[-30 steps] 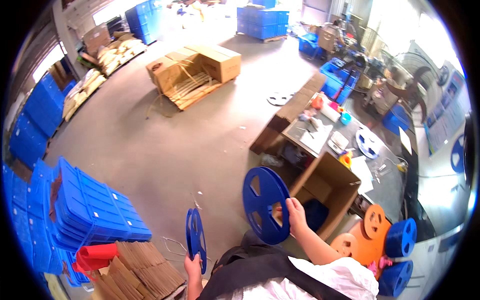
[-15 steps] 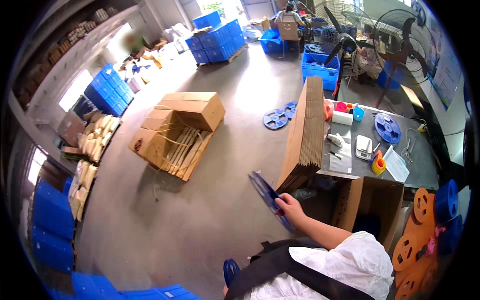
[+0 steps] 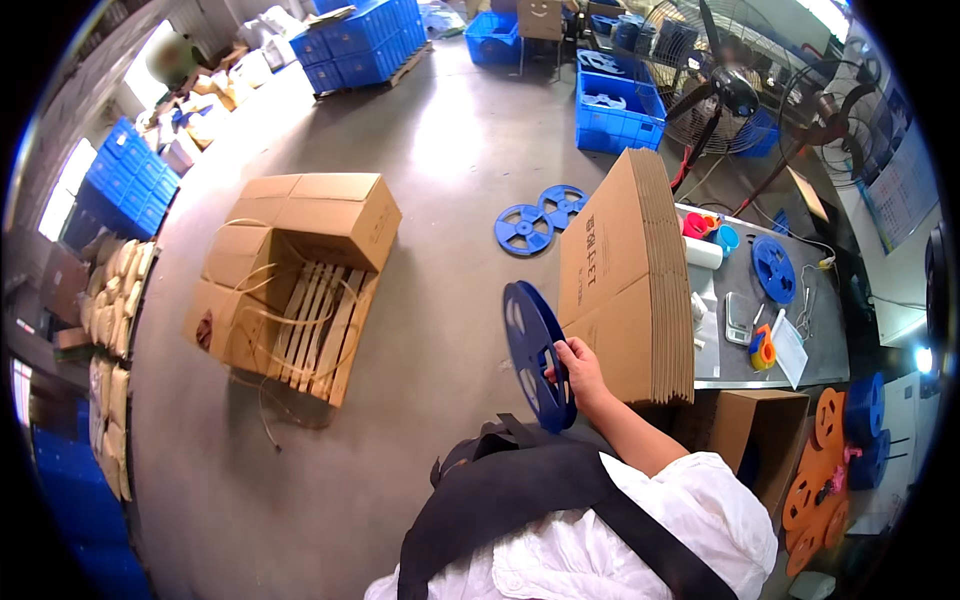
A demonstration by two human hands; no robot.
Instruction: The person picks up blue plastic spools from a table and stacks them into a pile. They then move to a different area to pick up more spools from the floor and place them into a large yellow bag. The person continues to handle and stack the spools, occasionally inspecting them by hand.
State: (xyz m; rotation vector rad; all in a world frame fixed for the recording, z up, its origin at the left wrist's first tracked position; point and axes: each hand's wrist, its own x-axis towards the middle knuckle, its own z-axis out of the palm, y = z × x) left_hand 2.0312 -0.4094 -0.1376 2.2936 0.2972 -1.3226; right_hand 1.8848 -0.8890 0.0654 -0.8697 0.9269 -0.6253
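My right hand (image 3: pixel 583 372) is closed around the edge of a blue plastic reel (image 3: pixel 550 405), its fingers hooked through an opening near the hub. The reel is upright, tilted a little, in front of my body. Just right of it stands a tall stack of flattened cardboard boxes (image 3: pixel 615 290), close to my hand. Two more blue reels, a near one (image 3: pixel 523 230) and a farther one (image 3: pixel 563 205), lie on the floor beyond the stack. My left hand does not show in this view.
On the left, cardboard boxes (image 3: pixel 330 205) with loose strapping stand on a wooden pallet (image 3: pixel 340 340). A grey worktable (image 3: pixel 820 345) on the right carries a scale, tape and cups. Near my right side are an open carton (image 3: pixel 760 420) and orange reels (image 3: pixel 805 495). Fans (image 3: pixel 735 90) stand behind.
The reel in my right hand has come nearer upright and shows more of its face. My view has turned, and the blue reel at the lower edge is out of sight.
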